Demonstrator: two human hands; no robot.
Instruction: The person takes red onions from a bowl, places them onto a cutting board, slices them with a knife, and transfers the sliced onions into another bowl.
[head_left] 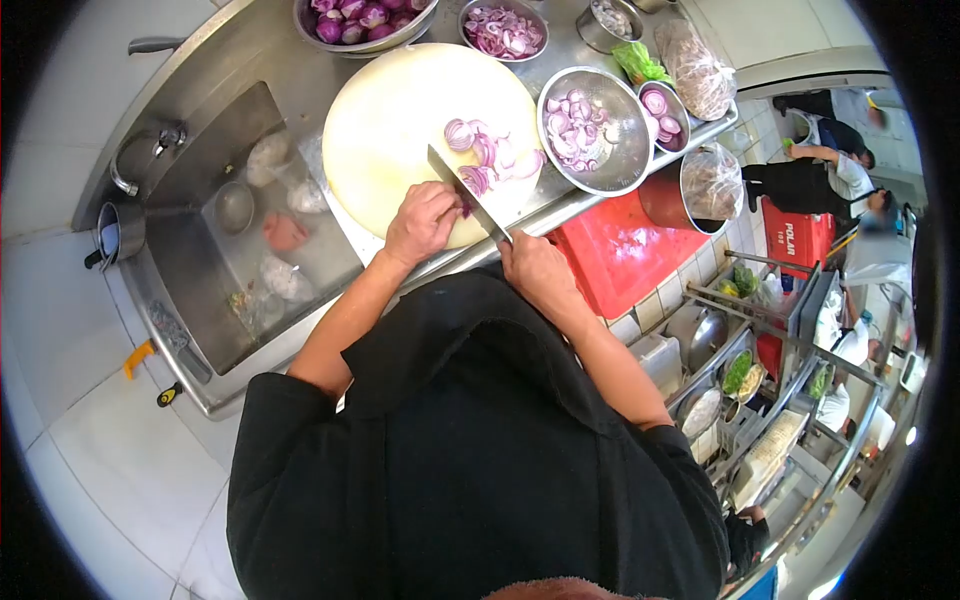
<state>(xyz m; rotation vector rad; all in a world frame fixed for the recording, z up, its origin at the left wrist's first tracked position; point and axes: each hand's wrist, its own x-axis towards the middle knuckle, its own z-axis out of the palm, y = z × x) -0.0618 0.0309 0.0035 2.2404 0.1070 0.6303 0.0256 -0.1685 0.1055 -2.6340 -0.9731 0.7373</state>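
A round, cream-coloured cutting board (385, 130) lies on the steel counter in front of me. My right hand (540, 268) is closed around the handle of a kitchen knife (470, 198), whose blade points away and to the left over the board. Beside the blade, my left hand (425, 222) has its fingers curled down on a piece of red onion (463, 203), mostly hidden under them. Sliced red onion (485, 150) lies on the board just beyond the blade. To the right stands a steel bowl (625, 130) with more onion slices in it.
Left of the board is a sink (190, 260) holding bags and a small bowl. A bowl of whole red onions (365, 22) and a bowl of sliced onion (503, 30) stand at the back. A red lid (625, 250) lies lower right. Other people (835, 185) are at far right.
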